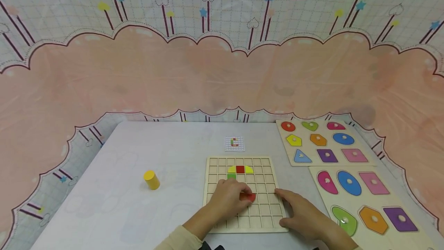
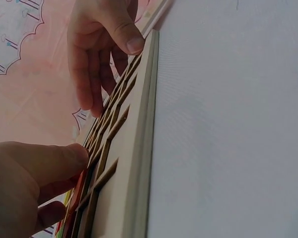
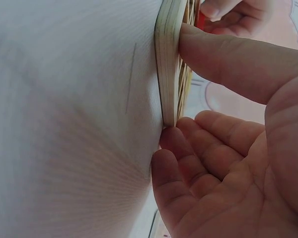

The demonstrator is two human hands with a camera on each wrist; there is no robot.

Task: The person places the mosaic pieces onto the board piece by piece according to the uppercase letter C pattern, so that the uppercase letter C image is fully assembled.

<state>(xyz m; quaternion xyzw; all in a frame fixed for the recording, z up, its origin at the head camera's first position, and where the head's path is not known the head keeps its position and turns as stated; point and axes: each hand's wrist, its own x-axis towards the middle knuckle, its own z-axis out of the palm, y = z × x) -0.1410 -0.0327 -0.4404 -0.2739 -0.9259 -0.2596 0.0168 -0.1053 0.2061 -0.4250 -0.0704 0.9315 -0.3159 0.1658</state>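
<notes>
Red piece [image 1: 250,196] under left hand [image 1: 227,200] (on grid board [image 1: 267,188])

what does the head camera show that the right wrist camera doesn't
Only the head view shows the yellow cylinder, the small pattern card, the two shape puzzle boards on the right, and the yellow, red and green pieces set in the grid.

Only the right wrist view shows the grid board's edge side-on, with the right hand's thumb on top.

Both show the wooden grid board, the white table, and the left hand holding a red piece.
</notes>
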